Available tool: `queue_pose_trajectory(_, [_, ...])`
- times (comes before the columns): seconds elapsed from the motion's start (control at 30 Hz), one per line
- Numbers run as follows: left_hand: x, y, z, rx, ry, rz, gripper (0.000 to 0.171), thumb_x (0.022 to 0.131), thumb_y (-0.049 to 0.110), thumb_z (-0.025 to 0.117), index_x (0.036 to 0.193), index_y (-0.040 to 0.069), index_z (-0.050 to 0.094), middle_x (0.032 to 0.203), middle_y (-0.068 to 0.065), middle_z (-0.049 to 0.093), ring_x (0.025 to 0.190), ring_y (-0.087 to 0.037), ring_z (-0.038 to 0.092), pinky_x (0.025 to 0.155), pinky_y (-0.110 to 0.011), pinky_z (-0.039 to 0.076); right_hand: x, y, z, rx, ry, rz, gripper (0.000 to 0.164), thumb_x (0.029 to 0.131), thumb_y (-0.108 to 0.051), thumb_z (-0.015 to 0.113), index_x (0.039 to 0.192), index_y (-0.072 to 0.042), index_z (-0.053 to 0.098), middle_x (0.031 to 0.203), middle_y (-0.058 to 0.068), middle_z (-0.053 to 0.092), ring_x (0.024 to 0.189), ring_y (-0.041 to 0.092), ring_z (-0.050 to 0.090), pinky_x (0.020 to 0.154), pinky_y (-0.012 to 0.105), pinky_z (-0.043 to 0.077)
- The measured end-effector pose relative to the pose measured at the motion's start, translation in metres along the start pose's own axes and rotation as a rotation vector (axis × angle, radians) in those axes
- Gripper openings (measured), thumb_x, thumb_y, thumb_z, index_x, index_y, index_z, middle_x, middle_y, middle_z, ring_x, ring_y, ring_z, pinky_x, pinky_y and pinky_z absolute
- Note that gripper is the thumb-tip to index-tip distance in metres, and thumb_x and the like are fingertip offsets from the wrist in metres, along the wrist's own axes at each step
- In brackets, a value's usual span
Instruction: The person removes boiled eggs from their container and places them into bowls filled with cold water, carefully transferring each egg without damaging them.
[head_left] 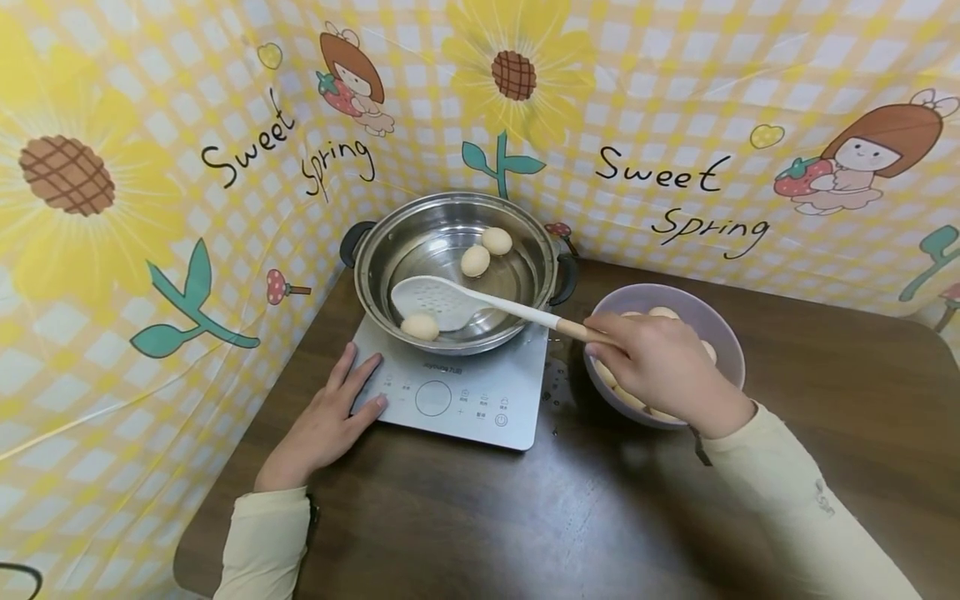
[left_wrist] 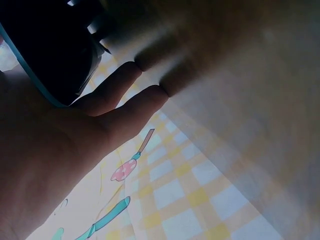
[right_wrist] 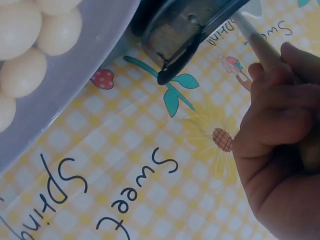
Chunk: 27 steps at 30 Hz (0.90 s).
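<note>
My right hand (head_left: 660, 358) grips the wooden handle of a white slotted spoon (head_left: 435, 302), fingers curled round it in the right wrist view too. The spoon's head is inside a steel pot (head_left: 365, 279), with one egg (head_left: 420, 327) at its near edge; whether the egg lies on the spoon or beside it I cannot tell. Two more eggs (head_left: 476, 261) sit together toward the pot's far right. The left hand (head_left: 326, 421) rests with fingers spread at the left edge of a white induction cooker (head_left: 480, 421), under the pot.
A purple bowl (head_left: 731, 337) holding several eggs (right_wrist: 22, 72) stands right of the cooker, partly under the right forearm. Water drops lie on the brown table (head_left: 465, 517) between them. A yellow checked cloth (head_left: 420, 100) hangs close behind and along the left.
</note>
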<state>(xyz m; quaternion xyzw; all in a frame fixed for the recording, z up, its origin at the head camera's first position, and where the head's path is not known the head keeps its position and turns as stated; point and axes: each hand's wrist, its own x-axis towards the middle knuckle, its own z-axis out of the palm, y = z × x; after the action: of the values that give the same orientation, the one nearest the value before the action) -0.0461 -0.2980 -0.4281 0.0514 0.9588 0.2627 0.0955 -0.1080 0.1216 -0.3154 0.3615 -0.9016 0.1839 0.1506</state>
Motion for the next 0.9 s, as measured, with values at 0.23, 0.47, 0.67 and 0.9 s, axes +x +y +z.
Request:
queue_pose_trajectory(0.23, [0.000, 0.002, -0.001, 0.004, -0.001, -0.005, 0.068, 0.096, 0.055, 0.040, 0.153, 0.026, 0.018, 0.157, -0.002, -0.010, 0.130, -0.055, 0.021, 0.093, -0.069, 0.025, 0.003, -0.002, -0.010, 0.074, -0.089, -0.005, 0.014, 0.085, -0.018, 0.072, 0.098, -0.013, 0.070, 0.071, -0.009, 0.058, 0.053, 0.007, 0.047, 0.056, 0.033, 0.038])
queue_pose_trajectory(0.47, [-0.001, 0.002, -0.002, 0.005, -0.005, -0.006, 0.067, 0.096, 0.055, 0.040, 0.153, 0.026, 0.018, 0.157, -0.002, -0.010, 0.130, -0.056, 0.020, 0.093, -0.069, 0.025, 0.009, -0.002, -0.022, 0.141, -0.173, 0.030, 0.016, 0.089, -0.021, 0.067, 0.103, -0.015, 0.070, 0.069, -0.015, 0.057, 0.048, 0.003, 0.040, 0.049, 0.027, 0.036])
queue_pose_trajectory(0.67, [-0.001, 0.000, -0.001, 0.004, -0.006, -0.013, 0.068, 0.096, 0.057, 0.039, 0.153, 0.027, 0.017, 0.157, 0.000, -0.011, 0.130, -0.055, 0.020, 0.093, -0.069, 0.025, 0.012, 0.002, -0.027, 0.201, -0.243, 0.027, 0.026, 0.091, -0.020, 0.066, 0.117, -0.018, 0.067, 0.073, -0.014, 0.057, 0.045, 0.001, 0.033, 0.047, 0.025, 0.035])
queue_pose_trajectory(0.9, [0.000, -0.001, 0.000, 0.005, -0.010, -0.016, 0.068, 0.095, 0.058, 0.039, 0.153, 0.028, 0.016, 0.157, 0.001, -0.012, 0.130, -0.055, 0.019, 0.093, -0.069, 0.024, 0.016, 0.006, -0.032, 0.323, -0.394, 0.147, 0.027, 0.095, -0.024, 0.059, 0.122, -0.029, 0.065, 0.062, -0.010, 0.052, 0.041, 0.003, 0.041, 0.042, 0.026, 0.039])
